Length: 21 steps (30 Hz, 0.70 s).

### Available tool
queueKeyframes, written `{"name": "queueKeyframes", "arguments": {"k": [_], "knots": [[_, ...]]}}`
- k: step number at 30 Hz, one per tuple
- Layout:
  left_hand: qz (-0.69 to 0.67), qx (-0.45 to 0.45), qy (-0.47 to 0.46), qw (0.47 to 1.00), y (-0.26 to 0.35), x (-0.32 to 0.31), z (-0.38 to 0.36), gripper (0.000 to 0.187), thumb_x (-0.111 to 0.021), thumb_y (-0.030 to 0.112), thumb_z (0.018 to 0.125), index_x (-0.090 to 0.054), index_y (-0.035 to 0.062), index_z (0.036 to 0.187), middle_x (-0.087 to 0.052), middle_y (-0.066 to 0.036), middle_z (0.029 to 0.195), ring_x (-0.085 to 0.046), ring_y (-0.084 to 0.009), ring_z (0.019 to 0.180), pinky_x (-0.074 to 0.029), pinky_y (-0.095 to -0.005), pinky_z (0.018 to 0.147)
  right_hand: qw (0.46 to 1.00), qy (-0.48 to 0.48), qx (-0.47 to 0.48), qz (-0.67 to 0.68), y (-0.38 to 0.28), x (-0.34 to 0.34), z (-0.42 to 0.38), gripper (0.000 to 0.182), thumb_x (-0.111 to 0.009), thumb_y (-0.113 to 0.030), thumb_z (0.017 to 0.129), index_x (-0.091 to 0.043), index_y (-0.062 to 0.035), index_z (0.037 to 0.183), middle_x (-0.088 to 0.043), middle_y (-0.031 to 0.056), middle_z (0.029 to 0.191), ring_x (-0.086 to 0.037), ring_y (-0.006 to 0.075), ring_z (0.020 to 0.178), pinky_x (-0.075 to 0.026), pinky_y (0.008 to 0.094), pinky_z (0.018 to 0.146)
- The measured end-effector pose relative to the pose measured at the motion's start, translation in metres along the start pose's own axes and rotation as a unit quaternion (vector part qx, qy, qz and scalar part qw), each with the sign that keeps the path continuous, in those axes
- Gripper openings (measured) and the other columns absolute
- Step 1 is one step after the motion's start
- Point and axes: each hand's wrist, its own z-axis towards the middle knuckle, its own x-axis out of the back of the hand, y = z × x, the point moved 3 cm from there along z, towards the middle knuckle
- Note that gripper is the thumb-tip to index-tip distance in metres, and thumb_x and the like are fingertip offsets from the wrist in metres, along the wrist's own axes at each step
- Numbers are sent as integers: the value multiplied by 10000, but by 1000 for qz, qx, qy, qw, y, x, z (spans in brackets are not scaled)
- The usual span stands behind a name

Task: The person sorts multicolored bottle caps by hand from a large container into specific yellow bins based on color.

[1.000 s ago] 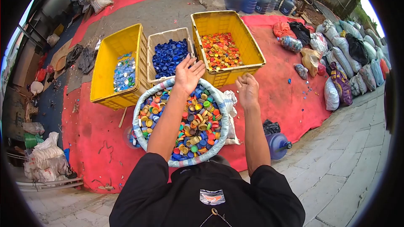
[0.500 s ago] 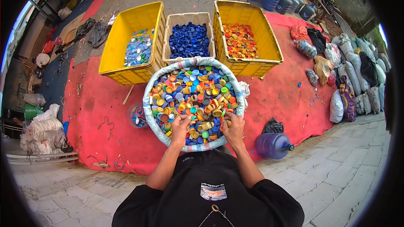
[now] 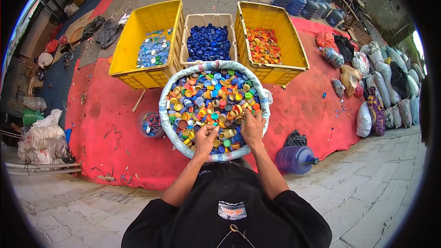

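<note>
A round basket [image 3: 166, 110] with a pale cloth-wrapped rim is heaped with plastic bottle caps [image 3: 209, 96] of many colours. My left hand [image 3: 205, 140] is over its near part, fingers pinched, with a small teal cap [image 3: 215, 124] at the fingertips. To the right, my right hand [image 3: 253, 127] reaches into the heap. Its fingers are bent and closed among yellow and orange caps; what they grip is hidden. Behind the basket stand a yellow crate [image 3: 120, 59] with light blue caps, a whitish crate [image 3: 186, 62] with dark blue caps and another yellow crate [image 3: 294, 48] with orange-red caps.
A clear tub [image 3: 150, 124] sits left of the basket on the red mat [image 3: 110, 151]. At right lies a large blue water jug [image 3: 296, 159] beside a black bag [image 3: 296, 138]. Stuffed sacks [image 3: 381, 82] line the right side; more jugs [image 3: 312, 4] stand at the back.
My right hand has moved farther out into the caps. My left hand has shifted slightly to the right. The view has shifted a little.
</note>
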Motion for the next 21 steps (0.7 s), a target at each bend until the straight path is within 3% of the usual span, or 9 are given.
{"name": "queueKeyframes", "arguments": {"k": [4,7,8,9,12,15,16,19,21], "knots": [[32,-34,-2,999,-1,-6,8,225,-694,192,876,-612,0,960,-626,-14,774,-539,-60,691,-430,-219,611,999,25,9,21,1,3,1,483,-672,-41,732,-575,-67,1204,-656,56,896,-555,231,906,-364,403,803],[106,-93,6,990,6,-13,16,238,-714,165,844,-615,-2,981,-657,-39,818,-553,-78,679,-454,-237,626,990,63,-52,111,5,10,0,476,-679,-14,728,-573,-61,1189,-656,52,901,-575,247,889,-364,399,802],[149,-115,10,982,9,-16,19,248,-721,157,831,-616,0,991,-667,-48,839,-557,-85,672,-460,-242,627,984,88,-56,142,6,15,0,423,-672,2,769,-564,-38,1176,-657,49,902,-602,212,863,-426,368,785],[192,-138,14,972,13,-19,21,260,-728,149,818,-617,1,1001,-677,-57,860,-561,-92,665,-466,-247,629,960,86,-134,232,10,18,-3,409,-666,-1,784,-558,-24,1177,-654,55,911,-604,194,867,-448,348,776],[288,-203,1,936,14,-29,38,368,-745,160,780,-602,22,1090,-689,-71,966,-585,-188,825,-478,-329,745,816,79,-311,482,18,26,-10,378,-617,1,837,-516,30,1200,-634,102,981,-601,136,910,-516,247,731],[353,-225,-17,908,10,-41,52,475,-768,180,747,-571,42,1157,-680,-70,1027,-560,-268,962,-434,-412,865,634,88,-369,674,26,33,-27,417,-570,27,821,-490,30,1230,-621,120,1020,-610,168,917,-516,279,756],[378,-244,-16,893,8,-44,55,491,-775,183,739,-567,44,1162,-678,-70,1031,-561,-275,962,-428,-419,871,583,67,-364,723,23,41,-31,406,-534,-52,824,-491,2,1224,-617,113,1008,-616,199,885,-518,336,765],[435,-287,-10,853,8,-55,58,538,-802,200,708,-558,53,1164,-670,-66,1039,-555,-289,961,-411,-439,877,436,42,-367,821,24,46,-53,354,-549,-161,825,-541,-34,1156,-627,99,957,-619,230,862,-519,385,785],[471,-288,-8,834,6,-59,60,542,-807,203,703,-556,57,1161,-668,-64,1041,-553,-287,960,-414,-435,867,424,49,-404,809,25,45,-67,351,-550,-255,821,-553,-65,1117,-627,75,935,-609,226,831,-503,392,749]]}}
